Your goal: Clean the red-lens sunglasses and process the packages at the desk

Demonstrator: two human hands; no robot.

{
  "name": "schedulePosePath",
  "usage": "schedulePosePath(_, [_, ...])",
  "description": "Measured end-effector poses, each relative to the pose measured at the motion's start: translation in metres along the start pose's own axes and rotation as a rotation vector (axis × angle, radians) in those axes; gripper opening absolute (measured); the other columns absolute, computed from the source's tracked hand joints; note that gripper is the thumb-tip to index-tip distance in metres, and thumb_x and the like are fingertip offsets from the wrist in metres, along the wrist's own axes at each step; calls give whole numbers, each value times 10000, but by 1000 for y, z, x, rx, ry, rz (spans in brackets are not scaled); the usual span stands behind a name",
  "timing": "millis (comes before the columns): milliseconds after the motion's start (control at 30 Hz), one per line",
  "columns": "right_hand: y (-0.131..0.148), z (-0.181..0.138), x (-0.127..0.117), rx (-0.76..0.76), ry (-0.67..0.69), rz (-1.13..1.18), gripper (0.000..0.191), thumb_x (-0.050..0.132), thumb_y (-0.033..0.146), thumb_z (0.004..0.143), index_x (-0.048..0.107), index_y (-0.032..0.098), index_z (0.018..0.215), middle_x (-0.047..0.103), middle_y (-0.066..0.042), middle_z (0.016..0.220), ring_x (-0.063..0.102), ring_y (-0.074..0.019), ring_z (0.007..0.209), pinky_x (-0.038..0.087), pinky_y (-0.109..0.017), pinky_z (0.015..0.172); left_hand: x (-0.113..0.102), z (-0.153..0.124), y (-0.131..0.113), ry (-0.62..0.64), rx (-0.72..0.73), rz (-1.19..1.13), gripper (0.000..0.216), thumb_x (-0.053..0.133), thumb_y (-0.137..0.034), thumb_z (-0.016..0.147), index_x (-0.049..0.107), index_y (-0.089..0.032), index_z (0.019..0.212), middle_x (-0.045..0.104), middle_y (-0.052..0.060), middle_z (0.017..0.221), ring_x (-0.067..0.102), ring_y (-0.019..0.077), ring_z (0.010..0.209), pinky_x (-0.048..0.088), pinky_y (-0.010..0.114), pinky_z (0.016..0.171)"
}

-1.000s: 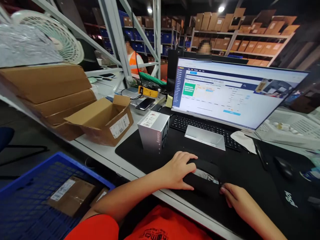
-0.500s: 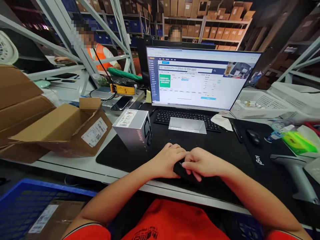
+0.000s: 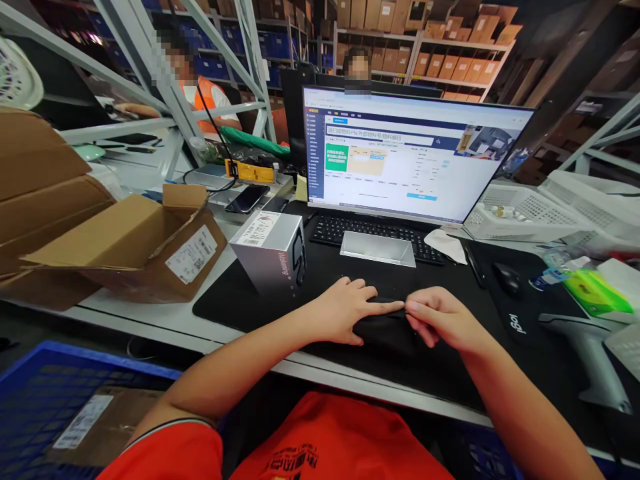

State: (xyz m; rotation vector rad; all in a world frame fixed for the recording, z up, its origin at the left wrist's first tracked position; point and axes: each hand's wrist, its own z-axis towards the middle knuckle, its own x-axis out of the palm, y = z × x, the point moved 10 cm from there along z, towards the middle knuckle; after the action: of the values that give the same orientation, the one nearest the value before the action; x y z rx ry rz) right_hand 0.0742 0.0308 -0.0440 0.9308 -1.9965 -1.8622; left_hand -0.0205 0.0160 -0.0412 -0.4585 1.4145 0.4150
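Note:
A small black pouch (image 3: 385, 328) lies on the black desk mat (image 3: 235, 303) in front of me. My left hand (image 3: 345, 310) rests on its left part with the fingers stretched flat over it. My right hand (image 3: 440, 320) has curled fingers pinching the pouch's right end. A silver-grey product box (image 3: 273, 252) with a white label stands just left of my hands. Behind them are a black keyboard (image 3: 375, 233) and a lit monitor (image 3: 410, 153).
An open cardboard box (image 3: 145, 247) lies on its side at the left, with stacked cartons behind it. A blue crate (image 3: 30, 393) holding a parcel sits low left. A mouse (image 3: 507, 278), a grey scanner (image 3: 590, 347) and white trays (image 3: 530, 210) stand right. Two people work behind the desk.
My right hand came in from the right onto the pouch and now pinches its right end. The left hand has stayed on it. My view swung right.

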Motion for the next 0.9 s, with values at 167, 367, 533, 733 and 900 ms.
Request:
schedulePosePath(167, [34, 31, 24, -127, -50, -343, 386, 544, 423, 947, 614, 182, 653, 626, 9, 460, 515, -83, 442, 396, -209, 533, 3, 10, 8, 42, -5, -110, 449, 888, -474, 669, 709, -204, 980, 664, 62, 1078, 574, 281, 1029, 407, 382, 864])
schedulePosePath(367, [13, 19, 31, -111, 165, 164, 486, 551, 611, 911, 603, 183, 688, 613, -2, 466, 436, -86, 359, 304, -218, 395, -5, -34, 49, -341, -326, -396, 1141, 884, -649, 562, 387, -249, 1509, 468, 149, 1506, 434, 359, 1377, 274, 522, 1157])
schedulePosePath(533, [-18, -4, 15, -287, -208, 342, 495, 532, 605, 936, 559, 197, 659, 511, 38, 426, 381, -71, 355, 273, -205, 377, 61, -77, 48, -545, -764, -1233, 1273, 637, -842, 689, 84, -157, 1609, 270, 262, 1609, 422, 408, 1409, 337, 574, 1143])
schedulePosePath(733, [-4, -11, 64, -419, -1, 91, 526, 439, 575, 988, 602, 184, 676, 555, 6, 487, 476, -87, 427, 379, -214, 457, 84, -58, -1, -247, -717, -1869, 1091, 802, -536, 697, 239, -195, 1567, 501, 176, 1504, 504, 354, 1364, 418, 490, 1115])
schedulePosePath(900, [-16, -10, 50, -191, -10, 171, 514, 488, 611, 951, 593, 184, 683, 537, 14, 452, 416, -82, 381, 303, -218, 416, 67, -53, 15, -353, -585, -1685, 1128, 823, -345, 602, 234, -192, 1552, 459, 172, 1531, 505, 338, 1367, 399, 505, 1149])
